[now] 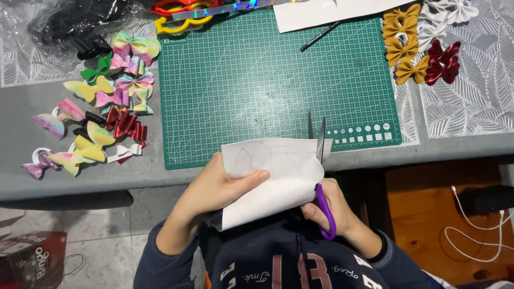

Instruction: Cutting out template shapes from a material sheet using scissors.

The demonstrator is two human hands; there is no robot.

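My left hand [217, 190] grips a white sheet [273, 179] by its left side, thumb on top; faint pencil outlines show on the sheet. My right hand [332, 206] holds purple-handled scissors [319, 160] whose blades are spread and stick up through the sheet's right edge, over the near edge of the green cutting mat [267, 80]. Both hands hover in front of the grey table edge, above my dark printed sweatshirt.
Pastel, green and red bows [101, 115] lie left of the mat. Mustard bows [401, 45], dark red bows [441, 61] and white bows [444, 16] lie at the right. A black pen [320, 36] and white sheet [326, 10] rest at the mat's top. White cable [471, 230] at right.
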